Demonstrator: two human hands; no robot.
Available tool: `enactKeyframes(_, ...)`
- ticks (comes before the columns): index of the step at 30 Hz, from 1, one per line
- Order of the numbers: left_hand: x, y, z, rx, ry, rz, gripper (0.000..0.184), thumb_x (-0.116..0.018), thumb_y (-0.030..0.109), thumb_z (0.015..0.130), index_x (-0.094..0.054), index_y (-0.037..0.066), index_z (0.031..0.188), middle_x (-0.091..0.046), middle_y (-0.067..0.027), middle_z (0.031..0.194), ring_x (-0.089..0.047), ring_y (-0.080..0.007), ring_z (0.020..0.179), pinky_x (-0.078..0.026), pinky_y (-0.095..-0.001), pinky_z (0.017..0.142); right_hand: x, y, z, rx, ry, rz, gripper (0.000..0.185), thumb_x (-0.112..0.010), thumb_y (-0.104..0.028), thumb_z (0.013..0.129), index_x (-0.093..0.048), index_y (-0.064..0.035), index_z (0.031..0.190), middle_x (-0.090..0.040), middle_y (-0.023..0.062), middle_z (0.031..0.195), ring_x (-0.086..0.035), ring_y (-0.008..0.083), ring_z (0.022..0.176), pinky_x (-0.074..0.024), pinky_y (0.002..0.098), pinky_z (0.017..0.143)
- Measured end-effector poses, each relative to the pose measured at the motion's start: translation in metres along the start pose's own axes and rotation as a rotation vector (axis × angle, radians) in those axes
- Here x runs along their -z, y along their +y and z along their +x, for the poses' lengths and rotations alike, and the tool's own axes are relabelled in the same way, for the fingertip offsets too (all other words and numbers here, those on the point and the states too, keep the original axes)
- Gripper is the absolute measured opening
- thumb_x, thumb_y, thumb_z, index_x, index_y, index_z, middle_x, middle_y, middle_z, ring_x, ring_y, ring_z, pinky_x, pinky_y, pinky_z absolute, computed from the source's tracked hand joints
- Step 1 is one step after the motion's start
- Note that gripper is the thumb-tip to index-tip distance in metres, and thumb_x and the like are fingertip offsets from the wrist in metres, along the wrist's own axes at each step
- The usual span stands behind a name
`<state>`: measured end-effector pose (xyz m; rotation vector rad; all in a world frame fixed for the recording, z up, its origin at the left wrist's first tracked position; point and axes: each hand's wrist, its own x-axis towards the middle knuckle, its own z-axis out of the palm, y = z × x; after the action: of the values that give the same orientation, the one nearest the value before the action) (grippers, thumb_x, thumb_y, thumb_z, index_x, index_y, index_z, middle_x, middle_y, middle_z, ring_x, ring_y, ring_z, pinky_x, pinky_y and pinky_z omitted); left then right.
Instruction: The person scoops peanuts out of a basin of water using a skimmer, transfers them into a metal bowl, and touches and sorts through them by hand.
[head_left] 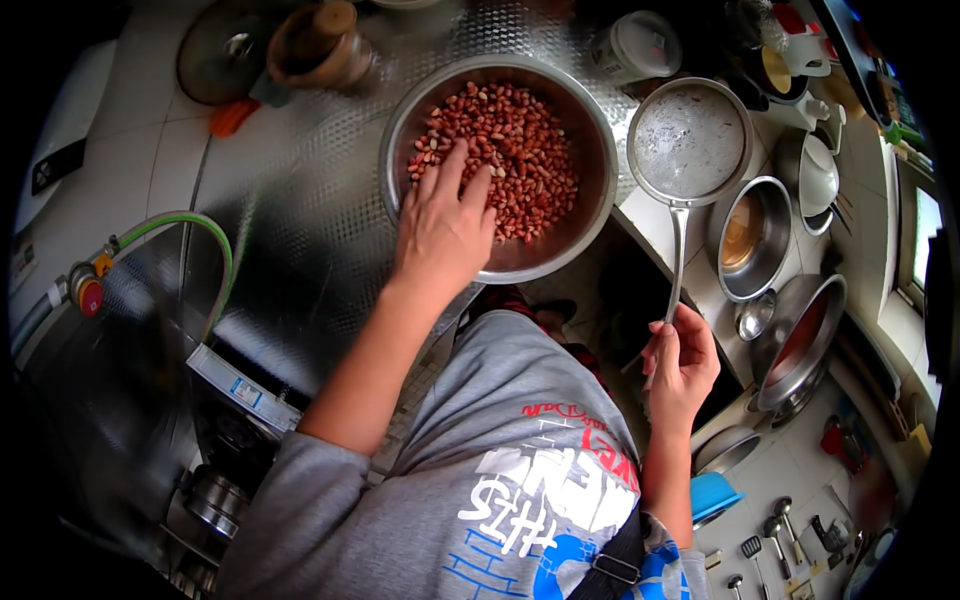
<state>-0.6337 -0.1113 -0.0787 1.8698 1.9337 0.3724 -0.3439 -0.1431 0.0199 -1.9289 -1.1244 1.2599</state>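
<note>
Left hand (446, 222) inside bowl rim (601, 185), right hand (684, 362) holding strainer (690, 140) outside

Left grip (443, 228) spreads palm-down while right grip (684, 362) pinches.

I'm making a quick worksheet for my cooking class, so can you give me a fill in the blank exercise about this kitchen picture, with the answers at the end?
1. The hand among the reddish nuts in the metal bowl is the person's ____ one.
2. The right hand holds the strainer by its ____.
3. Apart from its print, the sweatshirt is ____.
4. In the picture, the strainer is on the bowl's ____ side.

Missing words: left; handle; gray; right.
</note>
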Motion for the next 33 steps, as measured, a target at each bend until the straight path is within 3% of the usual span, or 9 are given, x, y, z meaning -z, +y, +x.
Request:
enactKeyframes(6, 0.007, -0.007, 0.008, 0.083, -0.007, 0.044, 0.050, -0.072, 0.021, 0.090, -0.062, 0.001, 0.135, -0.048, -0.0233, 0.151, -0.052, -0.0384, 0.130, -0.047, -0.0488, 0.108, 0.002, 0.001, 0.002, 0.008, -0.002, 0.005, 0.022, -0.060, -0.003, 0.104, -0.062, 0.0050, 0.123, -0.072, 0.0071, 0.092, -0.060, 0.0066, 0.062, -0.0469, 0.0190, 0.052)
enactKeyframes(12, -0.005, 0.012, 0.008, -0.048, 0.036, -0.086, 0.049, -0.071, 0.022, 0.093, -0.062, -0.001, 0.135, -0.051, -0.0232, 0.149, -0.049, -0.0409, 0.135, -0.041, -0.0492, 0.115, 0.000, 0.001, 0.004, 0.021, -0.016, 0.014, 0.022, -0.060, -0.003, 0.104, -0.062, 0.0055, 0.124, -0.071, 0.0075, 0.092, -0.060, 0.0066, 0.061, -0.0471, 0.0189, 0.052)
enactKeyframes(20, -0.025, 0.049, -0.013, -0.169, -0.072, -0.236, 0.051, -0.073, 0.022, 0.089, -0.062, 0.002, 0.135, -0.052, -0.0216, 0.148, -0.050, -0.0373, 0.136, -0.044, -0.0512, 0.109, -0.003, -0.007, 0.006, 0.003, -0.033, 0.020, 0.023, -0.060, -0.004, 0.104, -0.061, 0.0058, 0.125, -0.071, 0.0078, 0.094, -0.060, 0.0070, 0.063, -0.0469, 0.0195, 0.052)
enactKeyframes(27, -0.016, 0.043, 0.000, 0.005, -0.102, -0.110, 0.055, -0.073, 0.023, 0.090, -0.059, 0.004, 0.140, -0.046, -0.0208, 0.152, -0.054, -0.0382, 0.124, -0.046, -0.0493, 0.106, -0.003, -0.004, 0.008, 0.019, -0.049, 0.004, 0.023, -0.061, -0.004, 0.104, -0.062, 0.0056, 0.124, -0.071, 0.0074, 0.093, -0.059, 0.0067, 0.063, -0.0467, 0.0192, 0.052)
enactKeyframes(33, -0.005, 0.024, 0.011, 0.161, -0.025, 0.074, 0.059, -0.071, 0.031, 0.092, -0.058, 0.003, 0.143, -0.045, -0.0222, 0.154, -0.053, -0.0381, 0.126, -0.046, -0.0510, 0.104, -0.004, -0.006, 0.010, 0.014, -0.045, -0.006, 0.022, -0.060, -0.004, 0.104, -0.062, 0.0056, 0.124, -0.071, 0.0072, 0.092, -0.059, 0.0066, 0.063, -0.0467, 0.0193, 0.052)
